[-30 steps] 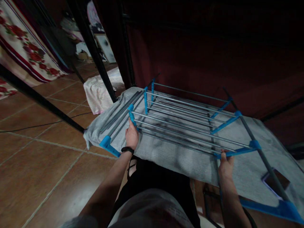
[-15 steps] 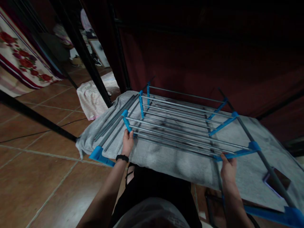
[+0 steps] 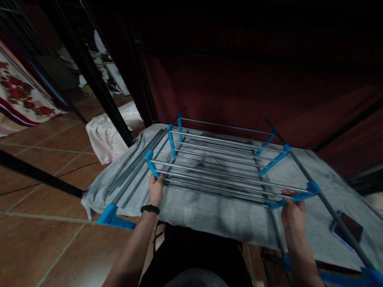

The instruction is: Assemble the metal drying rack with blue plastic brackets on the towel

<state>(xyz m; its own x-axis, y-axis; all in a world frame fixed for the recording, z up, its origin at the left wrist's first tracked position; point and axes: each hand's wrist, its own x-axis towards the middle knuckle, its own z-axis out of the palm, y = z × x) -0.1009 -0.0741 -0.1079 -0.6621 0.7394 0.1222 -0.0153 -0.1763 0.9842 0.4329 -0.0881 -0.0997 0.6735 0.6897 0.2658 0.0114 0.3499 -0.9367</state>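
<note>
A rack of grey metal tubes [image 3: 221,174] joined by blue plastic connectors lies across a grey cloth [image 3: 206,223]. My left hand [image 3: 156,191] is closed around the lower end of the left front blue connector [image 3: 151,164], with a black band on the wrist. On the other side, my right hand [image 3: 293,213] grips the right front blue connector [image 3: 313,187], its fingers by the ends of the crossbars. Part of each grip is hidden behind the plastic. A larger blue end piece [image 3: 115,218] sticks out past the cloth's edge near my left forearm.
Several loose grey tubes [image 3: 136,163] lie at the left of the cloth. A phone [image 3: 348,229] rests at the right, partly under a long side tube. Behind hangs a dark red curtain [image 3: 227,91]. A black post [image 3: 89,75] and tiled floor [image 3: 54,243] are at the left.
The camera view has shifted, so the rack appears lower and slightly further left. My right hand's fingers have moved up around the connector and bar ends. My left hand keeps its hold.
</note>
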